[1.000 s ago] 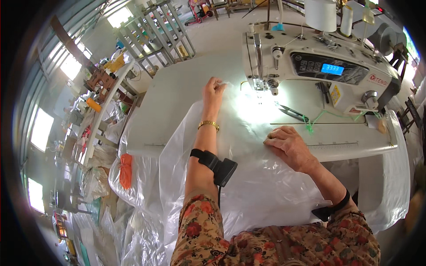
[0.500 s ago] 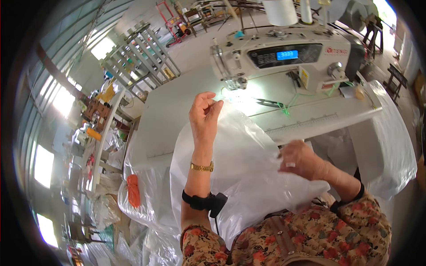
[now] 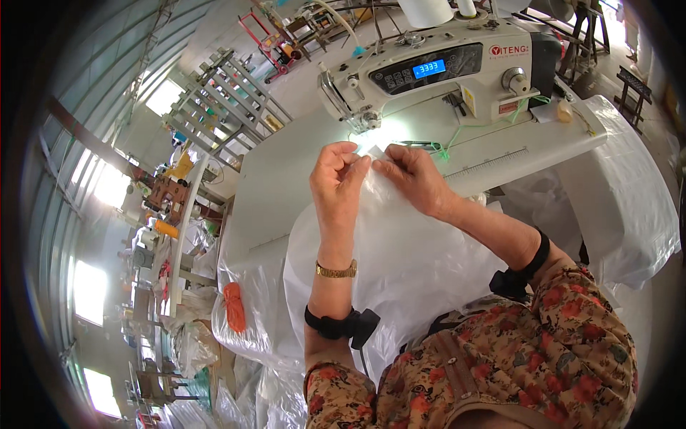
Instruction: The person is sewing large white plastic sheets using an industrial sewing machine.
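A translucent white plastic sheet (image 3: 386, 264) hangs from both my hands over the table's front edge and down across my lap. My left hand (image 3: 337, 171) pinches its upper edge, fingers closed. Beside it my right hand (image 3: 416, 175) pinches the same edge between thumb and fingers, almost touching the left. Both hands are just in front of the lit needle area of a white sewing machine (image 3: 429, 75). Dark-bladed snips (image 3: 421, 145) lie on the machine bed behind my right hand, partly hidden by it. Green thread (image 3: 457, 136) trails over the bed near them.
The pale sewing table (image 3: 279, 193) stretches left and right. An orange-red bundle (image 3: 234, 307) lies on clear plastic at the left. More plastic sheeting (image 3: 629, 193) drapes over the right end. A white thread cone (image 3: 426, 11) stands behind the machine. Grey metal frames (image 3: 236, 93) stand farther back.
My right hand has come up and left from the sheet's right side to meet my left hand at the edge. The view has shifted slightly, with the machine now farther left.
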### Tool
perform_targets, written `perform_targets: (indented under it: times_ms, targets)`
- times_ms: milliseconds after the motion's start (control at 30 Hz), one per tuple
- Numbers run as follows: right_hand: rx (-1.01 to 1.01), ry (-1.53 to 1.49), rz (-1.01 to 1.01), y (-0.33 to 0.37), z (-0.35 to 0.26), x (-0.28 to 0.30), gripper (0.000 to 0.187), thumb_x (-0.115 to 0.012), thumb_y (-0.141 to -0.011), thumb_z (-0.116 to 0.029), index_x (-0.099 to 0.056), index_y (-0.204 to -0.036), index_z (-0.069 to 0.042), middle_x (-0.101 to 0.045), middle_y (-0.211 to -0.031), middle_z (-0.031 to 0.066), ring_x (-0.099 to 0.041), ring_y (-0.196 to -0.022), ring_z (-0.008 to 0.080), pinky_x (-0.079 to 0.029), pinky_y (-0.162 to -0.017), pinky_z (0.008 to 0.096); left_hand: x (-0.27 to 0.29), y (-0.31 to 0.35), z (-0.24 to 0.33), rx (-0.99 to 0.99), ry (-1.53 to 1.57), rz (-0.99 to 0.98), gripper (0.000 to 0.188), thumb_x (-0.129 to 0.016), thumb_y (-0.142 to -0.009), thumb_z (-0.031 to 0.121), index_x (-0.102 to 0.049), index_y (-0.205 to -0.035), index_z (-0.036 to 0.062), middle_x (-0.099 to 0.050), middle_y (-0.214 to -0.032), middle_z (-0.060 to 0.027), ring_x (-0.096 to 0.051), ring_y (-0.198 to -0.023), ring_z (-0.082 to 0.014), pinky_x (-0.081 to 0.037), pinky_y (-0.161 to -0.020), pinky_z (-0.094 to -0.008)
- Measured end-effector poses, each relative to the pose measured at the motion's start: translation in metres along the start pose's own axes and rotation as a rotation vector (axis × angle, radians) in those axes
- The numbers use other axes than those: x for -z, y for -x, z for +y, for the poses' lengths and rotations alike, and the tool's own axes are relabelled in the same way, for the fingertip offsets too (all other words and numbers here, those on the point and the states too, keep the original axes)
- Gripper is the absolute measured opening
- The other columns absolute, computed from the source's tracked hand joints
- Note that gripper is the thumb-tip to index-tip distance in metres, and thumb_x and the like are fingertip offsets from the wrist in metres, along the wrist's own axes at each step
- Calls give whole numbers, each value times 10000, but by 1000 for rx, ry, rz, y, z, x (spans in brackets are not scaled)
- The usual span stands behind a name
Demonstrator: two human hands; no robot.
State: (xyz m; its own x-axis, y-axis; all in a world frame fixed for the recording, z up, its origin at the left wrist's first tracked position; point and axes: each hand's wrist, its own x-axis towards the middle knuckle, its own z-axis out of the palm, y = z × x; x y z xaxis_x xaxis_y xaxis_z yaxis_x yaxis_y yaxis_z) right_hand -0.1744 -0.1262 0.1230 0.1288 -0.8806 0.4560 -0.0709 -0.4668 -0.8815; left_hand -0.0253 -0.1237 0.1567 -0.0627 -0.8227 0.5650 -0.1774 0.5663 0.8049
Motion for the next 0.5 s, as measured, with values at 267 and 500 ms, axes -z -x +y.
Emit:
perform_targets:
  times_ms: [267,500]
  targets:
    - [220,305,123,18,-3,-2,102,-612,-883,-66,-561,-896,22,-591,-678,178,-554,-585,344,-437,-552,403,10,-5,-12,259,-118,-128,202,-692,-863,150,-655,-745,-10,-550,-675,50,-434,-642,-29,-343,-598,-194]
    - [458,629,82,29,8,-5,424,-600,-838,-16,-509,-1250,29,-637,-741,131,-630,-613,275,-469,-521,370,4,-4,-31,350,132,-134,207,-667,-880,167,-669,-776,-13,-589,-735,29,-462,-681,-38,-368,-634,-206]
